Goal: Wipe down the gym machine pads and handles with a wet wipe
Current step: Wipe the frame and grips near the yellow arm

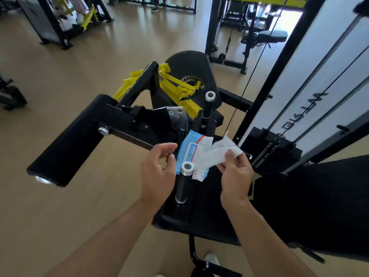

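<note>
A blue and white wet wipe pack [189,151] lies on the black gym machine seat [211,220], between two upright handles. My right hand [236,176] pinches a white wet wipe [218,151] that still trails from the pack's opening. My left hand [157,172] hovers just left of the pack with curled, parted fingers and holds nothing. The near handle [184,182], black with a chrome cap, stands between my hands. The far handle [208,104] rises behind the pack. A long black roller pad [67,140] sticks out to the left.
The yellow lever arms [175,82] and a black cam disc [191,68] sit behind the handles. A weight stack with guide rods and a white shroud [299,80] stands at the right. Other gym machines [65,19] stand on the tan floor at the back.
</note>
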`<action>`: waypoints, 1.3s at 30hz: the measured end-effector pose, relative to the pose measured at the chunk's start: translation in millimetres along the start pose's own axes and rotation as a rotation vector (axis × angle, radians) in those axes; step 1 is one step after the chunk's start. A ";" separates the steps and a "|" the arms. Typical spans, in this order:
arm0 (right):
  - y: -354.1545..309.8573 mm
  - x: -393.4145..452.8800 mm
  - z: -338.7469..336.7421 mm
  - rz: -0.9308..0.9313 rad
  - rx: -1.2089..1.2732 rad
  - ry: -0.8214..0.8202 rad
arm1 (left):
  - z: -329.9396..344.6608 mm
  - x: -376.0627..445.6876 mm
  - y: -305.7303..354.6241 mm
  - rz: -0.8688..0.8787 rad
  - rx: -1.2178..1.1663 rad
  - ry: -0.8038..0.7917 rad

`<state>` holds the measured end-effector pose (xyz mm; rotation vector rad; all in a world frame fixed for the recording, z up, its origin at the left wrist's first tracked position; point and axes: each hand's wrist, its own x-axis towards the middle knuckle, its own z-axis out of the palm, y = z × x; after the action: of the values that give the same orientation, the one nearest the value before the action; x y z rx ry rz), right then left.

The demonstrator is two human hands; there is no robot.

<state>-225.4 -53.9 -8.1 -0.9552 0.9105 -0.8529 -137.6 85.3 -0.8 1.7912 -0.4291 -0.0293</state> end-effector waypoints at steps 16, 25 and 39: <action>12.4 180.9 56.9 0.015 -0.226 -0.152 | 135.1 176.4 49.7 0.214 0.354 -0.194; 41.5 243.5 71.3 -0.239 -0.693 -0.624 | 207.8 248.5 42.3 -0.253 0.454 -0.397; 48.2 222.0 75.3 -0.487 -0.579 -0.442 | 208.1 248.8 35.3 -0.190 0.489 -0.255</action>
<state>-65.8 -214.3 -85.7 -1.8400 0.5425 -0.7379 33.6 -191.1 27.8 2.3194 -0.4731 -0.3115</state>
